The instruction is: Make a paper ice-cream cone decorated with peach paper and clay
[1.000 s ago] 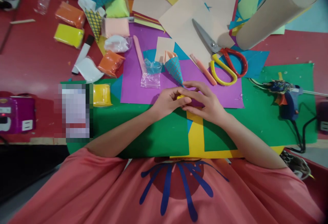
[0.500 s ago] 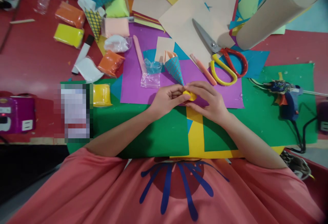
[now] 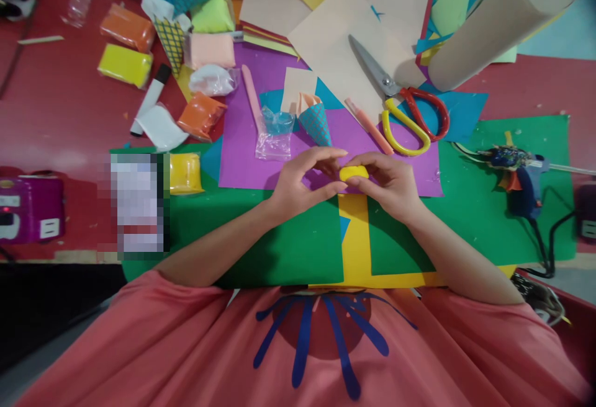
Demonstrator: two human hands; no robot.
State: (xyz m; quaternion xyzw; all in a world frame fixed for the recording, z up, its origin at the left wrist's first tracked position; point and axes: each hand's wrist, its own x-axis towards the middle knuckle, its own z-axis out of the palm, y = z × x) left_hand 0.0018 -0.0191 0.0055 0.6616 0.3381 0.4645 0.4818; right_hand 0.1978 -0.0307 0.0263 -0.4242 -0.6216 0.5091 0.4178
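A small rounded lump of yellow modelling clay (image 3: 352,174) sits between the thumb and fingers of my right hand (image 3: 391,185), which pinches it. My left hand (image 3: 298,180) is at the lump's left side, thumb and fingers apart in a wide curve. Its thumb tip comes close to the clay; whether it touches, I cannot tell. Just beyond the fingers lies a blue patterned paper cone (image 3: 315,123) with peach folds at its wide end, its tip hidden by my left hand. Under both hands are a purple sheet (image 3: 242,171) and green sheets (image 3: 279,239).
Scissors (image 3: 391,87) and a peach-coloured pen (image 3: 370,126) lie beyond my right hand. A glue gun (image 3: 526,187) rests at right, below a large paper roll (image 3: 498,28). Leftward are a yellow clay packet (image 3: 185,173), a phone-like blurred rectangle (image 3: 138,202), a marker (image 3: 151,98) and several clay packs.
My left fingers have spread away from the clay. The lump, mostly covered before, now shows more fully in my right hand and sits slightly further right.
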